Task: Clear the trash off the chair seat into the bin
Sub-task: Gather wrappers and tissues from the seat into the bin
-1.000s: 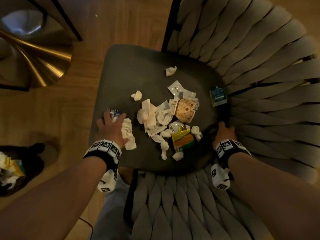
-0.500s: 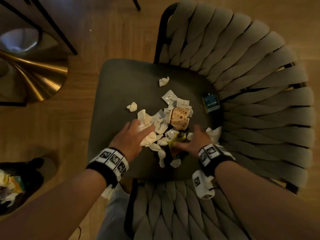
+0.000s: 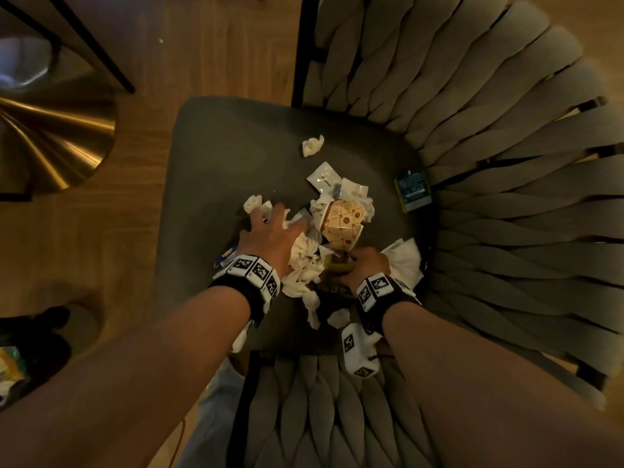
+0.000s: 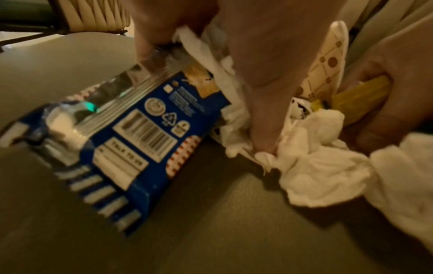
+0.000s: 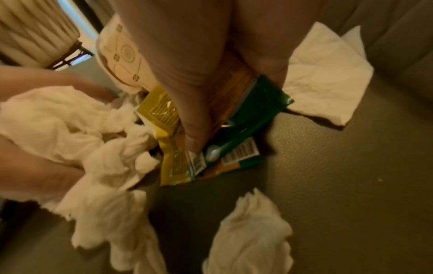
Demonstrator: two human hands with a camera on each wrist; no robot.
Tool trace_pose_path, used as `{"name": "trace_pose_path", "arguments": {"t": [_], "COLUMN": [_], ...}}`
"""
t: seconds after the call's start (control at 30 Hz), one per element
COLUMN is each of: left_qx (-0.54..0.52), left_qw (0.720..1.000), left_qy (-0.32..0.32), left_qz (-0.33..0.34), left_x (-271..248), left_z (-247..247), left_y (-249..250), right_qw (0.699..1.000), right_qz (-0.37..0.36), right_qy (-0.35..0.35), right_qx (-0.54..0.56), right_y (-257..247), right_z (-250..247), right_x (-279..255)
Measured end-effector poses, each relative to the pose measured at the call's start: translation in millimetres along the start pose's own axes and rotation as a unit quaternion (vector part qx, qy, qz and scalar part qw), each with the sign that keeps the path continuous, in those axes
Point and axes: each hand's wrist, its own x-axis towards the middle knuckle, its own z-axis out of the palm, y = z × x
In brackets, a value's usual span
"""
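While fingers [image 5: 194,118] pinch wrappers [image 5: 178,148] (yellow, green) — left hand [image 3: 273,234] clutches crumpled tissues [image 3: 304,261].

A home living or dining room: woven-rope chair [image 3: 472,113], wood-plank floor [image 3: 209,45], brass table base [image 3: 50,140].

Crumpled white tissues [image 3: 304,261], a patterned paper cup [image 3: 342,221], a yellow-green wrapper [image 5: 211,133] and a blue wrapper [image 4: 140,120] lie heaped at centre of the dark chair seat [image 3: 219,157]; the bin [image 3: 20,359] stands at 9 o'clock.

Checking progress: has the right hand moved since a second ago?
Yes. The right hand went from the seat edge by the woven backrest inward onto the trash pile.
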Motion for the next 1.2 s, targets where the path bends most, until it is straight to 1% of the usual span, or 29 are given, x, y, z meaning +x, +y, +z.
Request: {"name": "trace_pose_path", "arguments": {"t": [0.1,0.17,0.27,0.37,0.43,0.53,0.63,0.73,0.8,0.87,1.0,1.13,1.2], "left_qx": [-0.017,-0.013,-0.015,-0.026,-0.02,-0.025,-0.047,-0.09,-0.113,-0.128,-0.139,-0.149,-0.158], "left_qw": [1.0,1.0,1.0,0.999,1.0,1.0,0.999,0.995,0.992,0.99,0.988,0.984,0.982], "left_qy": [0.007,0.014,0.017,0.026,0.02,0.006,0.019,0.025,0.031,0.039,0.052,0.083,0.093], "left_qz": [0.01,0.015,0.011,0.001,-0.001,-0.001,-0.011,-0.031,-0.041,-0.044,-0.04,-0.039,-0.041], "left_x": [2,0,-3,-2,1,5,2,-4,-11,-20,-39,-58,-62], "left_z": [-1,1,6,8,6,3,3,2,0,-3,-11,-15,-16], "left_y": [-4,-5,-4,-1,1,2,-1,-8,-14,-20,-30,-38,-40], "right_qw": [0.999,0.997,0.99,0.985,0.982,0.984,0.985,0.984,0.988,0.993,0.998,0.998,0.997], "right_qz": [0.0,0.014,0.043,0.062,0.08,0.078,0.078,0.095,0.081,0.053,0.004,-0.037,-0.063], "right_qy": [0.02,0.033,0.034,0.031,0.028,0.002,-0.026,-0.051,-0.058,-0.05,-0.06,-0.04,-0.038], "right_qx": [0.034,0.068,0.127,0.156,0.17,0.162,0.154,0.141,0.118,0.089,0.031,0.0,0.004], "right_y": [4,1,-9,-19,-22,-19,-13,-10,-12,-15,-22,-24,-25], "right_z": [-4,-3,2,6,4,-3,-10,-22,-30,-36,-53,-68,-68], "right_x": [-4,-6,-4,1,3,3,-3,-14,-24,-34,-56,-73,-76]}}
